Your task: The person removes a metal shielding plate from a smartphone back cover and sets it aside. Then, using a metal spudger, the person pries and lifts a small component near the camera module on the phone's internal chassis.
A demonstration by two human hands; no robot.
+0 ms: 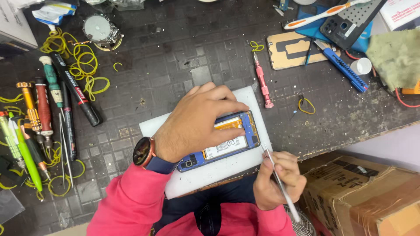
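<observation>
The opened blue phone [223, 142] is pressed flat by the left hand [197, 120]; tweezers [280, 183] are gripped by the right hand [278, 179] at its corner, the pink screwdriver [264, 83] lying near, apart.

1. We see open desk [175, 57] in the upper middle of the frame, wide enough for a hand to pass.
2. At the left, screwdrivers [43, 105] and yellow rubber bands [83, 65] crowd the way.
3. A pink screwdriver [262, 81] lies just right of the white pad [210, 172].
4. Upper right is blocked by a blue cutter [343, 67] and green cloth [396, 54].
5. A cardboard box [363, 196] fills the lower right.
</observation>
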